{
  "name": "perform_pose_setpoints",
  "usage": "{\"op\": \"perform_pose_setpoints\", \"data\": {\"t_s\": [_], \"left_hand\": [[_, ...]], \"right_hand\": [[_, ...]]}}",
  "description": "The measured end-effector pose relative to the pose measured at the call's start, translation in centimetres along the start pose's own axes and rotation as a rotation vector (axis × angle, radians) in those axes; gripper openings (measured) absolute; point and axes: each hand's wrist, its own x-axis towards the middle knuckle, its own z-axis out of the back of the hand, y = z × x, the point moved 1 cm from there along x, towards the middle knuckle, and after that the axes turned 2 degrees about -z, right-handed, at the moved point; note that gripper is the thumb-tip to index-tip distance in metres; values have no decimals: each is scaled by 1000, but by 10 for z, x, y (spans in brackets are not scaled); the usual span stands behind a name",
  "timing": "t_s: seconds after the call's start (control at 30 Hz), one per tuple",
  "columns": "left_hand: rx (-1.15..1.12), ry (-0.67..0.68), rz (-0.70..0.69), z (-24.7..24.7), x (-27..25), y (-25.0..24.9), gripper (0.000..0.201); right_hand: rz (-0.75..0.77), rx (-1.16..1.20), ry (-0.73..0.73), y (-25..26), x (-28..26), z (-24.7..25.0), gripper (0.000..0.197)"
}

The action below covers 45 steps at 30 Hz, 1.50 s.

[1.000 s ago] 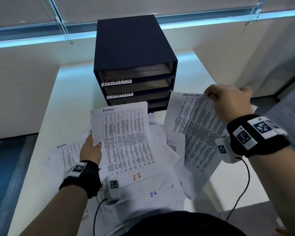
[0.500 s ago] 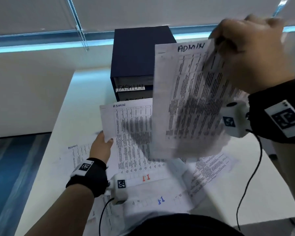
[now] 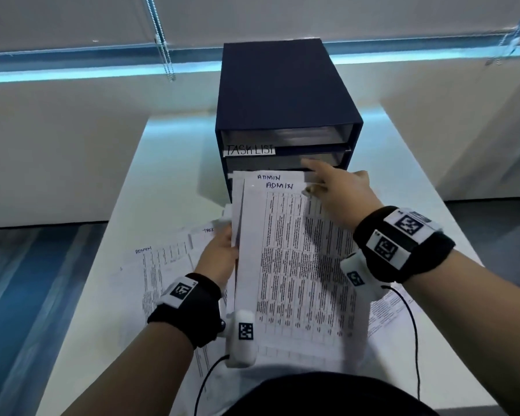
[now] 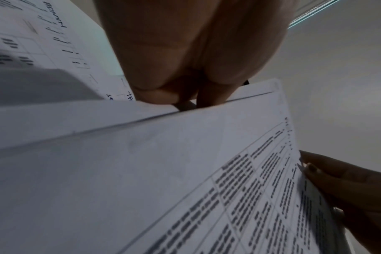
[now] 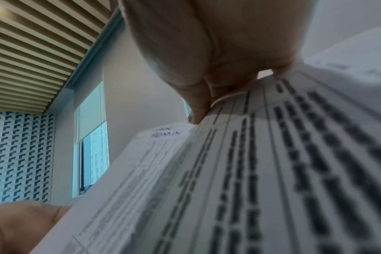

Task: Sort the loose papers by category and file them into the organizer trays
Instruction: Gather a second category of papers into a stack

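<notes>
Two printed sheets headed ADMIN [image 3: 294, 259] are stacked together and held up in front of the dark blue organizer [image 3: 282, 94]. My left hand [image 3: 219, 253] grips their left edge, the same ADMIN sheets [image 4: 163, 171] filling the left wrist view below my left hand [image 4: 185, 96]. My right hand [image 3: 336, 190] pinches the top right corner of the ADMIN sheets [image 5: 250, 163], thumb on top, seen close in the right wrist view where my right hand [image 5: 207, 103] holds the paper's edge. The top tray carries a TASK LIST label [image 3: 249, 150]; the lower trays are hidden behind the sheets.
More loose papers [image 3: 162, 265] lie spread on the white table [image 3: 168, 181] to the left and under the held sheets, some marked ADMIN. Another sheet [image 3: 388, 307] lies at the right. A low white wall stands on each side of the table.
My right hand has brought its ADMIN sheet down from high in front of the organizer and laid it over the sheet in my left hand; both now form one stack.
</notes>
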Motion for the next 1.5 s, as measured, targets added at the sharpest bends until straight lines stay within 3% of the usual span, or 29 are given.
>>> {"op": "perform_pose_setpoints", "data": {"t_s": [0.07, 0.2, 0.3, 0.37, 0.47, 0.6, 0.7, 0.87, 0.93, 1.07, 1.13, 1.2, 1.3, 1.4, 1.5], "left_hand": [[-36, 2, 17, 0, -4, 1, 42], [-54, -27, 91, -7, -12, 1, 24], [-22, -12, 166, -6, -14, 13, 71], [30, 32, 59, -5, -15, 18, 84], [201, 54, -38, -4, -14, 17, 68], [297, -44, -41, 0, -13, 22, 44], [278, -123, 3, 10, -12, 30, 38], [154, -203, 72, 28, -5, 48, 47], [136, -207, 100, 32, -2, 53, 55], [198, -138, 118, 35, 1, 53, 41], [252, -190, 134, 45, 4, 62, 27], [280, -331, 180, 64, 7, 76, 23], [496, -549, 407, 100, 9, 98, 38], [601, -619, 601, 131, 6, 112, 56], [570, -628, 686, 148, 3, 121, 67]], "right_hand": [[0, -50, 18, -1, 4, -6, 25], [-85, -10, -46, -7, 12, -19, 13], [-129, 2, -67, -9, 12, -27, 17], [-137, 16, -65, -10, 11, -30, 20], [-136, 59, -52, -7, 11, -31, 18], [-100, -84, -77, -16, 8, -39, 23], [-206, -21, -46, -30, 1, -44, 47], [-459, 570, 179, -50, -15, -72, 91], [-480, 655, 291, -52, -24, -88, 77], [-431, 558, 366, -53, -33, -103, 13], [-469, 453, 373, -58, -38, -108, 20], [-516, 408, 373, -69, -41, -119, 10], [-637, 422, 382, -79, -46, -128, 42], [-704, 481, 435, -87, -52, -137, 60], [-715, 453, 485, -87, -56, -146, 50]]}}
